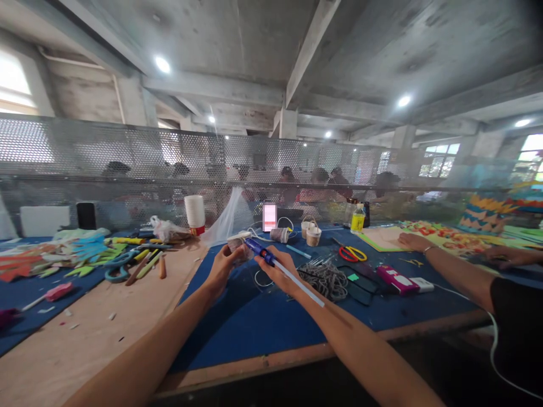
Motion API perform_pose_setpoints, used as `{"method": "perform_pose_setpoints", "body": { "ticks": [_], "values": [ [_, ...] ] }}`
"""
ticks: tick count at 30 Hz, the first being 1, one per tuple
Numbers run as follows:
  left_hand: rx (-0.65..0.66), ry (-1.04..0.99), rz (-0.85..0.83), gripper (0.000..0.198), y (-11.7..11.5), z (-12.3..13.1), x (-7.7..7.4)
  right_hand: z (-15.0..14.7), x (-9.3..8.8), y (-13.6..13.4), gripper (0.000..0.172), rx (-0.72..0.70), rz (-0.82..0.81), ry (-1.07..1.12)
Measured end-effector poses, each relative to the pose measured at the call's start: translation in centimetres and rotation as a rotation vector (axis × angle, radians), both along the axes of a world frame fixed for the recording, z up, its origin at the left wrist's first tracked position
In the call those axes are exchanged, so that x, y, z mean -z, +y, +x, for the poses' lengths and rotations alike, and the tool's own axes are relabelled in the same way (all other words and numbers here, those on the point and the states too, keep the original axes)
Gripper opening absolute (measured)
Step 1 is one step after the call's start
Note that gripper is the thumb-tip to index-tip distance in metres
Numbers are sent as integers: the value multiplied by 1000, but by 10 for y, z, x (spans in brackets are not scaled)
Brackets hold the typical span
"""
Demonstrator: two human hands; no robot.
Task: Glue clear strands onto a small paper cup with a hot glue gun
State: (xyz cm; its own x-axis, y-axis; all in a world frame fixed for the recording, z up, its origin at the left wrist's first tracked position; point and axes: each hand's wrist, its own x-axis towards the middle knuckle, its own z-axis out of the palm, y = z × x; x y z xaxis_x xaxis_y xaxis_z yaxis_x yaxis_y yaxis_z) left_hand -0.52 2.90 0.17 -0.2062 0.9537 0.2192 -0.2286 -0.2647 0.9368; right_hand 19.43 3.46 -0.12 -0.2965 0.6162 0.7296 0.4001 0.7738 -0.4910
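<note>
A blue hot glue gun [259, 249] is gripped in my right hand [278, 270], with a long whitish glue stick [300, 282] jutting from its back over my forearm. Its nose points at a small pale cup-like piece [236, 243] that my left hand [223, 265] holds by the side. My fingers and the glue gun hide part of this piece. Past my hands a wrapped cup [280, 234] lies on its side, and a paper cup with a handle [313, 235] stands close by. Grey cord [326, 280] is heaped right of my right hand.
A phone [269, 217] stands upright ahead. Stacked paper cups [194, 212], blue-handled scissors [121, 265] and cut coloured pieces [85, 249] lie left. Rightward are red-and-yellow scissors [353, 254], a yellow bottle [357, 219], a pink box [396, 280] and a co-worker's arm [458, 277].
</note>
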Motion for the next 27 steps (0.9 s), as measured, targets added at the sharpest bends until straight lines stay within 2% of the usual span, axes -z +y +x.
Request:
{"method": "perform_pose_setpoints", "body": {
  "ticks": [11, 27],
  "values": [
    [-17, 22, 12, 66, 5, -2, 3, 1, -2, -3, 28, -55, -21, -1],
    [-21, 54, 38, 62, -1, 1, 2, 3, -6, -7, 28, -5, -7, -66]
  ]
}}
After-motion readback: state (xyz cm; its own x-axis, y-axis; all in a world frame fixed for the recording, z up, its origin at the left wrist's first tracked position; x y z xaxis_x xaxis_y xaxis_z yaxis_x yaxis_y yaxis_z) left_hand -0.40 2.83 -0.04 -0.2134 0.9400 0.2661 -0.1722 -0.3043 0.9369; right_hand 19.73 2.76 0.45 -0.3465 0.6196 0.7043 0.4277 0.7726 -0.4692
